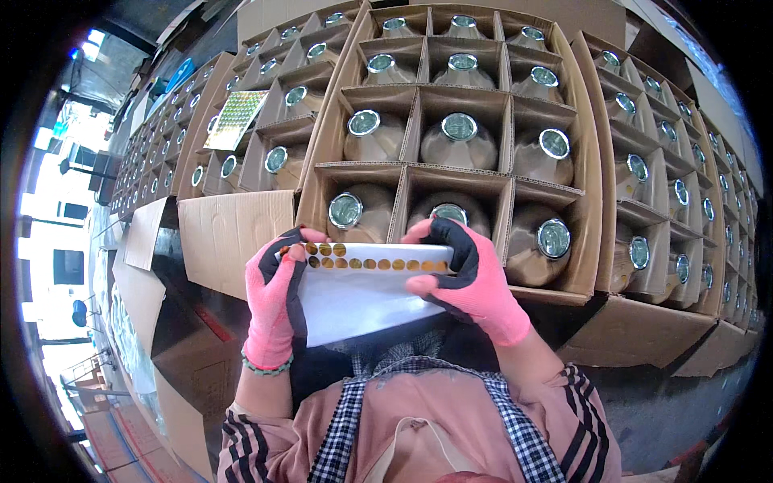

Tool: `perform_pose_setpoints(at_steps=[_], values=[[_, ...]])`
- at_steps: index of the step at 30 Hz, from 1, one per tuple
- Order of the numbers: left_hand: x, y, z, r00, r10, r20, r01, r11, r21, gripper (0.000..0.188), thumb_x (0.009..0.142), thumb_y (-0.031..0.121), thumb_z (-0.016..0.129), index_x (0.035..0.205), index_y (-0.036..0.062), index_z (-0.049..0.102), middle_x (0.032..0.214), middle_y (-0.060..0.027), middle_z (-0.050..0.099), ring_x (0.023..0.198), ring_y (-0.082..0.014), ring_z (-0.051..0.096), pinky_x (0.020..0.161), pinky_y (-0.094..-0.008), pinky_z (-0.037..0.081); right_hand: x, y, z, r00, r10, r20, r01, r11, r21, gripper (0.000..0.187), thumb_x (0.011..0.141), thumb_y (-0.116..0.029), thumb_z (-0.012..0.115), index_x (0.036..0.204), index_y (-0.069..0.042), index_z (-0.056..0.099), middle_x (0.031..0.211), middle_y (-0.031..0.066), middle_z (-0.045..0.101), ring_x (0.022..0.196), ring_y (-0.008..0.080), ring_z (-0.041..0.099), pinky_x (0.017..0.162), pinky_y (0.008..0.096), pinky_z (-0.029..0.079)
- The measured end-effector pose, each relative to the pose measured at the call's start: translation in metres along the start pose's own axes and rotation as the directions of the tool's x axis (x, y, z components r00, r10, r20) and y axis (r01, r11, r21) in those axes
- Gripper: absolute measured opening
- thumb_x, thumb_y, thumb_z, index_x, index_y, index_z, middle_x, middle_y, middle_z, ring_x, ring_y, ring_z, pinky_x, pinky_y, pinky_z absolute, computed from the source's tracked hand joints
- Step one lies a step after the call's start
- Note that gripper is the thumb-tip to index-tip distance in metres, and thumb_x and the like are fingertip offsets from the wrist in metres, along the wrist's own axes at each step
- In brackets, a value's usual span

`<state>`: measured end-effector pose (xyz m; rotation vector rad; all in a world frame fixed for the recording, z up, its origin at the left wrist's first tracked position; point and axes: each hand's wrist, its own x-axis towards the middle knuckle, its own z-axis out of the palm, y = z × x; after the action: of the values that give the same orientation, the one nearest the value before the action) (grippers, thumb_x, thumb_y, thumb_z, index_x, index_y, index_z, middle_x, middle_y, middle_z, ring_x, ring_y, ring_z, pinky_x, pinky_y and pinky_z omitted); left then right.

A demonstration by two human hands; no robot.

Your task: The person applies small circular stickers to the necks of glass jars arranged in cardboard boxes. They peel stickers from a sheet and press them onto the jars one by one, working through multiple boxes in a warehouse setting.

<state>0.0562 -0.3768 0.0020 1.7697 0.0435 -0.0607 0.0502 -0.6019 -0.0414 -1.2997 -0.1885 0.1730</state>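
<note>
Between my two hands is a white sticker sheet (358,302) with rows of round gold stickers along its upper part. The paper folds over at the top, and its lower part hangs down plain white. My left hand (272,291), in a pink glove with dark palm, grips the left end. The right end is pinched by my right hand (477,283), gloved the same way. Just beyond the sheet stands an open cardboard box (592,161) with dividers. Its cells hold clear glass bottles (459,141) with round, shiny tops.
Another sheet of gold stickers (236,119) lies on the box of bottles (237,233) to the left. More divided boxes of bottles (656,322) stand to the right, and others at the far left. Open flaps (145,294) stick out at the left.
</note>
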Motion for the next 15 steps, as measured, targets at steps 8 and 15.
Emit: perform_pose_setpoints(at_steps=[8,15], values=[[0.03,-0.014,0.022,0.944,0.094,0.316,-0.065,0.993,-0.103,0.01,0.069,0.002,0.059,0.077,-0.0039,0.057,0.086,-0.0083,0.057,0.076,-0.0133,0.051,0.069,-0.0236,0.04,-0.018,-0.005,-0.009,0.935,-0.007,-0.354,-0.077,0.972,-0.221,0.015,0.073,-0.009,0.066,0.083,0.0,0.059,0.072,0.0008,0.058,0.071,0.0045,0.05,0.066,0.021,0.042],[0.061,-0.054,0.032,0.738,0.399,0.544,-0.331,0.917,-0.223,0.011,0.067,-0.002,0.061,0.078,-0.0026,0.058,0.076,-0.0086,0.058,0.072,-0.0186,0.054,0.067,-0.0278,0.043,-0.03,-0.042,0.029,0.889,-0.444,-0.113,-0.016,0.217,-0.976,0.042,0.059,-0.016,0.074,0.094,-0.002,0.057,0.101,0.012,0.056,0.099,0.0301,0.051,0.087,0.0388,0.039]])
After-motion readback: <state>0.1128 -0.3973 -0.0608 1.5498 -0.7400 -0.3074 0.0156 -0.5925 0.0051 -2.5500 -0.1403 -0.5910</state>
